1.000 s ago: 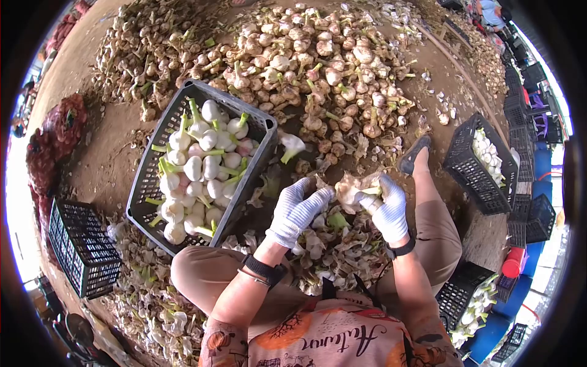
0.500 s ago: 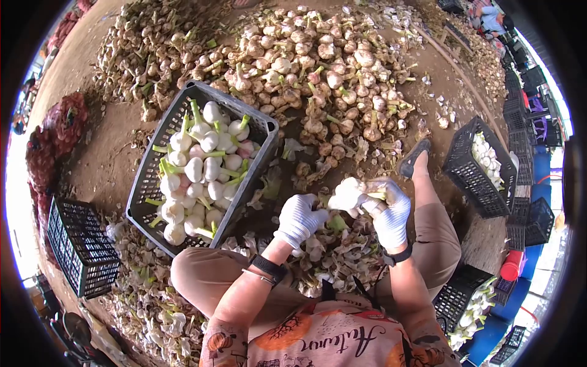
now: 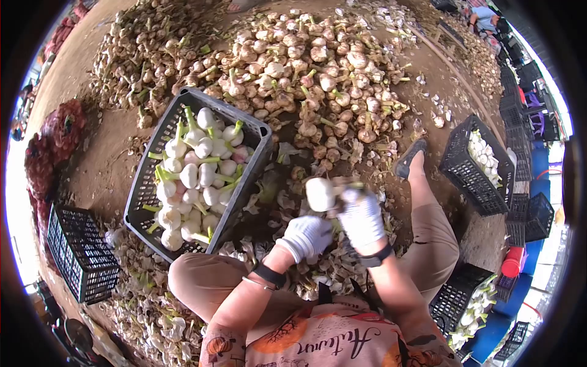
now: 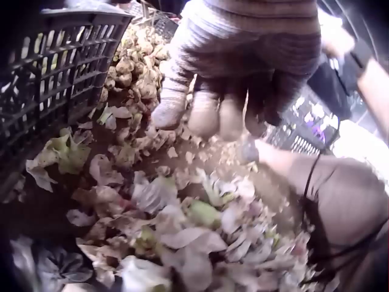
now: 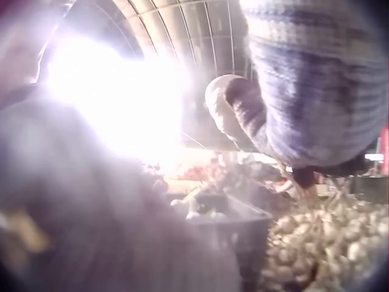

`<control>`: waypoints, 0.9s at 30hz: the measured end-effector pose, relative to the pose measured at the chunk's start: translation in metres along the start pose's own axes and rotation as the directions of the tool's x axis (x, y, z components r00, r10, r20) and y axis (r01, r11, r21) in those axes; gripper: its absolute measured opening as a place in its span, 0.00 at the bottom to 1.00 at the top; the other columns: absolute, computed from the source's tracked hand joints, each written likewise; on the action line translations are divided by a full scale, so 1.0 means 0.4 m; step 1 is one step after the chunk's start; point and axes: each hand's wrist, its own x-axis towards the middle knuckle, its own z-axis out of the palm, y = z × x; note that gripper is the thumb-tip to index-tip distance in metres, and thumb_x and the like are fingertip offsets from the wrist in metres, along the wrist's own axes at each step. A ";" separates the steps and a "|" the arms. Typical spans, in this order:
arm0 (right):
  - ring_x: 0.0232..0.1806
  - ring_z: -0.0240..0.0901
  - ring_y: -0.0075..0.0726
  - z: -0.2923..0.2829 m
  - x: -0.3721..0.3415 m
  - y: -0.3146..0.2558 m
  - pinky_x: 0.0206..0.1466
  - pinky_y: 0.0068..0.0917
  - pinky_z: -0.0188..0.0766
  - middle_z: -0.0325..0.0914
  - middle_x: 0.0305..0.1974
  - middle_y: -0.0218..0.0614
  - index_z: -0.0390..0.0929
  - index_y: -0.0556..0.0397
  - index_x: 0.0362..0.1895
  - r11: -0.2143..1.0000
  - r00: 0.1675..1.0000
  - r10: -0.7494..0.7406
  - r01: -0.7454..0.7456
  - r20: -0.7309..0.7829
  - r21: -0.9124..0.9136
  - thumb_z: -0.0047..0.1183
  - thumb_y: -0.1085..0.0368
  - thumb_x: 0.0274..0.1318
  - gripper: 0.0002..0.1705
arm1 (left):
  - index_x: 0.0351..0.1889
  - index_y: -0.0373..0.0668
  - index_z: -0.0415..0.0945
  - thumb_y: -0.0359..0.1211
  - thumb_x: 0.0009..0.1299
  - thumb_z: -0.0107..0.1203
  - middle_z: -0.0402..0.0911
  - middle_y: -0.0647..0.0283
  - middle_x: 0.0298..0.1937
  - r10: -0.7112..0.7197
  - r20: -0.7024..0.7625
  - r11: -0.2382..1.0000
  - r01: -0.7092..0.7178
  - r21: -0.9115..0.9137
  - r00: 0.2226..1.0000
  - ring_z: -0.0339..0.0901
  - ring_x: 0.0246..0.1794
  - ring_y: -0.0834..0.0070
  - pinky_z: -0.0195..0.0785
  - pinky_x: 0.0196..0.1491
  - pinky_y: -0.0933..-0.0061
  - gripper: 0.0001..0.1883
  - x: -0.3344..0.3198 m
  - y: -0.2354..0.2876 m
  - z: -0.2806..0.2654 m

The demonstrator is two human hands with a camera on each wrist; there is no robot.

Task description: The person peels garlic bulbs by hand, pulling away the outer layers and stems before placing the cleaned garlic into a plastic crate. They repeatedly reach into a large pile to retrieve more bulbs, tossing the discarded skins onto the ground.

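Observation:
My right hand (image 3: pixel 362 221), in a striped white glove and blurred by motion, holds a garlic bulb (image 3: pixel 320 194) by its stem end above the peelings. The white, peeled head of the bulb points left. In the right wrist view the gloved fingers (image 5: pixel 316 103) are curled, and most of what they grip is hidden. Lower and to the left is my left hand (image 3: pixel 306 237), also gloved, with nothing in its grasp. Its fingers (image 4: pixel 203 115) hang loosely spread over the skins in the left wrist view. A grey crate (image 3: pixel 260 160) of cleaned white garlic stands left of both hands.
Dry garlic skins (image 3: pixel 275 251) cover the ground between the legs. Ahead lies a large heap of uncleaned garlic (image 3: pixel 318 67). More black crates stand at the left (image 3: pixel 82 254) and right (image 3: pixel 477 177), beside the outstretched leg (image 3: pixel 431 214).
The left hand has come off the bulb and drawn down. The bulb's brown outer skin has given way to white, and the right hand has swung left with it towards the crate.

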 end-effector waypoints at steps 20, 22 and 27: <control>0.49 0.72 0.56 -0.181 0.646 0.162 0.53 0.41 0.68 0.74 0.47 0.52 0.72 0.51 0.49 -0.079 0.967 -0.132 -0.227 -0.216 -0.971 0.57 0.48 0.45 0.29 | 0.41 0.43 0.72 0.39 0.59 0.52 0.77 0.51 0.32 -0.120 -0.239 0.971 0.064 -0.231 0.963 0.75 0.33 0.51 0.70 0.35 0.53 0.15 0.017 -0.073 -0.002; 0.40 0.75 0.61 -0.253 0.619 0.168 0.45 0.46 0.70 0.78 0.33 0.54 0.79 0.55 0.33 0.110 0.948 -0.133 -0.277 -0.290 -0.955 0.52 0.52 0.48 0.19 | 0.43 0.41 0.71 0.34 0.61 0.53 0.76 0.55 0.28 -0.206 -0.293 0.883 0.048 -0.467 0.934 0.78 0.29 0.64 0.71 0.27 0.65 0.13 0.017 -0.059 -0.029; 0.29 0.74 0.27 -0.269 0.329 0.104 0.37 0.22 0.70 0.80 0.30 0.33 0.79 0.58 0.34 0.932 0.986 0.085 -0.129 -0.143 -0.339 0.61 0.70 0.40 0.12 | 0.60 0.38 0.62 0.26 0.60 0.58 0.73 0.62 0.47 -0.457 -0.338 0.421 -0.135 -0.897 0.823 0.72 0.46 0.76 0.70 0.45 0.73 0.28 0.021 -0.068 -0.033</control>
